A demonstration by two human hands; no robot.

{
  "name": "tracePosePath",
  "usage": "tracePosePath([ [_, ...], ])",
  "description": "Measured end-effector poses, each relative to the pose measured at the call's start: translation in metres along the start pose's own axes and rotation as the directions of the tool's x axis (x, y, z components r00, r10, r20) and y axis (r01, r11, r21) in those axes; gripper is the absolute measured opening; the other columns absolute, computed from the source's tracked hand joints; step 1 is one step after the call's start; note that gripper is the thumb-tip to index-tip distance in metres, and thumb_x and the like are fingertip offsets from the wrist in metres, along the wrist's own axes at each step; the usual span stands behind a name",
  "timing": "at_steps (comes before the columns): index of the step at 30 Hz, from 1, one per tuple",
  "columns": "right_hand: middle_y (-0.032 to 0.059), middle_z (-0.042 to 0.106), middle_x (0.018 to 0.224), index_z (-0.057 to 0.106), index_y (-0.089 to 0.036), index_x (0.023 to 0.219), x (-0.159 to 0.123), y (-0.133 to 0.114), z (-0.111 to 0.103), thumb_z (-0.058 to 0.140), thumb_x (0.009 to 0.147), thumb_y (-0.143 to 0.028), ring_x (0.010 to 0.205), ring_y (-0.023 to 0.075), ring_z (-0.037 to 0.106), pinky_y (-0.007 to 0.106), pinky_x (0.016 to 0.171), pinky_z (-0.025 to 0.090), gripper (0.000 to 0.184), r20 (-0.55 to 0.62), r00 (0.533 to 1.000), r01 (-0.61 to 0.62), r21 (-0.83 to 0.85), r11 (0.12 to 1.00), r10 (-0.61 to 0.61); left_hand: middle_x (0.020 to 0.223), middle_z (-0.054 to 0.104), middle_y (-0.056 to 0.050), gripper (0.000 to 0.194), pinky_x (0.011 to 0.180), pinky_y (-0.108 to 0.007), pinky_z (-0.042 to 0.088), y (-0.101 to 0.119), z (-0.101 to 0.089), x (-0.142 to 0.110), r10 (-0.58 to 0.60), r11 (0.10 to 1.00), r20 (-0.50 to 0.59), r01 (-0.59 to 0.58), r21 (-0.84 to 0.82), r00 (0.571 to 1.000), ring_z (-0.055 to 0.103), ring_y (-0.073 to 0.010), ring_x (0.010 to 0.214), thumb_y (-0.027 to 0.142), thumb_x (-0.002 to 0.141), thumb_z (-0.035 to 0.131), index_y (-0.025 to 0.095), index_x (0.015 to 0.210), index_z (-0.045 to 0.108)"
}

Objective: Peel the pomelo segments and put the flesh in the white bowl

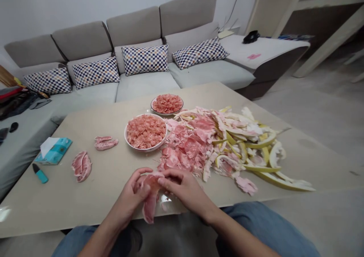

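Both hands meet over the table's near edge on a pink pomelo segment [151,202], whose loosened membrane hangs down in a flap. My left hand [131,192] is closed around its left side. My right hand [182,188] pinches the upper right part between thumb and fingers. Beyond them stands a white bowl [145,132] full of peeled pink pulp, and behind it a dark-rimmed plate [167,104] heaped with more pulp. Unpeeled segments [81,166] lie to the left, with a smaller group of segments [105,143] farther back.
A wide pile of pink membranes [187,147] and yellow-green pomelo rind [250,143] covers the table's right side. At the left are a tissue pack [55,151] and a teal-handled knife [40,173]. A grey sofa [145,86] stands behind the table [99,196].
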State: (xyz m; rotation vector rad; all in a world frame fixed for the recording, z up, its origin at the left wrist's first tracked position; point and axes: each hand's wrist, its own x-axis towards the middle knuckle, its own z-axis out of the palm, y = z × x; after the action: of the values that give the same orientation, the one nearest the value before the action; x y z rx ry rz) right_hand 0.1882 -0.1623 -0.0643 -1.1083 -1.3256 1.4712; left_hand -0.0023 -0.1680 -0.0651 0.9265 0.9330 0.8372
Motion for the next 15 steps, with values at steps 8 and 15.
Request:
tracePosePath([
  [8,0.0048,0.075,0.082,0.074,-0.016,0.094,0.001,0.008,0.009,0.068,0.080,-0.033,0.074,0.0173,0.068,0.025,0.067,0.052,0.022,-0.027,0.999,-0.024,-0.012,1.000,0.023,0.102,0.068,-0.005,0.030,0.076,-0.030,0.050,-0.006,0.008,-0.002,0.054,0.993,-0.149,-0.038,0.110,0.987,0.065,-0.0182,0.081,0.039,0.084,0.066,0.020,0.106,0.055],
  [15,0.0044,0.075,0.074,0.077,-0.016,0.079,0.001,0.006,0.010,0.065,0.079,-0.027,0.066,0.0160,0.067,0.022,0.058,0.047,0.016,-0.097,0.995,-0.033,-0.164,0.986,0.018,0.097,0.067,-0.005,0.030,0.074,-0.028,0.048,-0.008,0.013,-0.003,0.094,0.983,-0.171,-0.064,0.173,0.981,0.063,-0.0178,0.081,0.039,0.081,0.069,0.019,0.097,0.054],
])
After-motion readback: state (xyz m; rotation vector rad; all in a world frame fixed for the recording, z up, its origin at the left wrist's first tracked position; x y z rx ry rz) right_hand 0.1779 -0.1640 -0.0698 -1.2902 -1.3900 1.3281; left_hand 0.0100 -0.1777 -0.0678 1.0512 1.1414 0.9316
